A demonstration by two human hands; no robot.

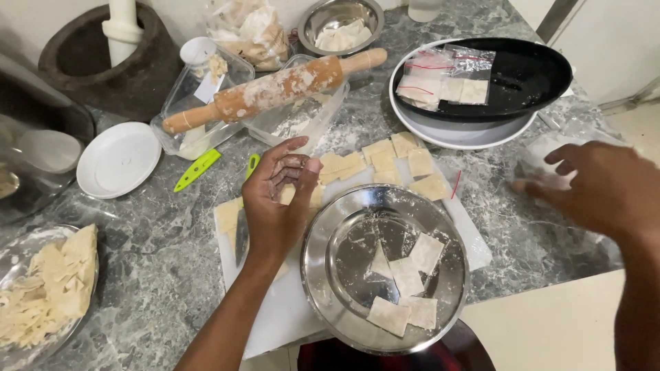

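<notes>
My left hand (276,197) hovers over the white cutting board (289,309), its fingers pinched on a small square dough piece (287,194). More square dough pieces (385,159) lie on the board behind it. A steel plate (323,271) at the front edge holds several flat dough squares (405,278). My right hand (597,187) is out to the right, blurred, fingers spread over a clear plastic bag (543,154) on the counter; it grips nothing that I can see.
A floury rolling pin (275,89) rests across clear containers (206,89). A black pan (522,75) on a white plate holds bagged dough squares. A steel bowl (340,24), white saucer (118,159), green-handled knife (240,227) and a bowl of dough scraps (41,295) surround the board.
</notes>
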